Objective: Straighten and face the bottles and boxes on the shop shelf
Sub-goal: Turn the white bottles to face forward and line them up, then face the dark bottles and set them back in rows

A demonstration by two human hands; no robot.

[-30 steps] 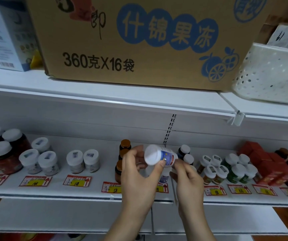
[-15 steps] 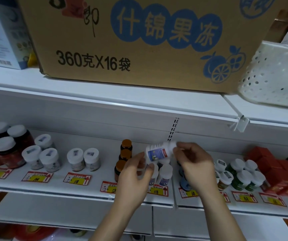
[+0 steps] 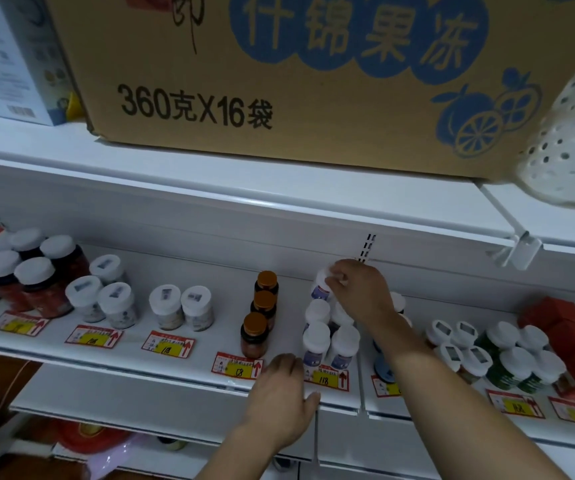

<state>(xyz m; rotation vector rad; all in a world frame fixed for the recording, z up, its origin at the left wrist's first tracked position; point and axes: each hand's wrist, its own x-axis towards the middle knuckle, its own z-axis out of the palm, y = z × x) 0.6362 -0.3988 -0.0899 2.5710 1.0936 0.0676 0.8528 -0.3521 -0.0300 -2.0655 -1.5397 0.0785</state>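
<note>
My right hand (image 3: 360, 289) reaches deep into the white shelf (image 3: 182, 368) and grips the cap of a small white bottle with a blue label (image 3: 320, 289) at the back of a row. In front of it stand more white-capped bottles of the same kind (image 3: 315, 344) in two short columns. My left hand (image 3: 281, 393) hangs relaxed at the shelf's front edge, below those bottles, holding nothing. Three brown bottles with orange caps (image 3: 262, 306) line up just left of the row.
Further left stand white-capped jars (image 3: 178, 306) and dark red jars (image 3: 36, 271). To the right are green bottles (image 3: 508, 355) and red boxes (image 3: 570, 327). Price tags (image 3: 237, 365) line the shelf edge. A large cardboard carton (image 3: 279, 74) sits on the shelf above.
The bottle that both hands held up in front of the shelf now stands at the back of the row under my right hand. My left hand let go and dropped to the shelf edge.
</note>
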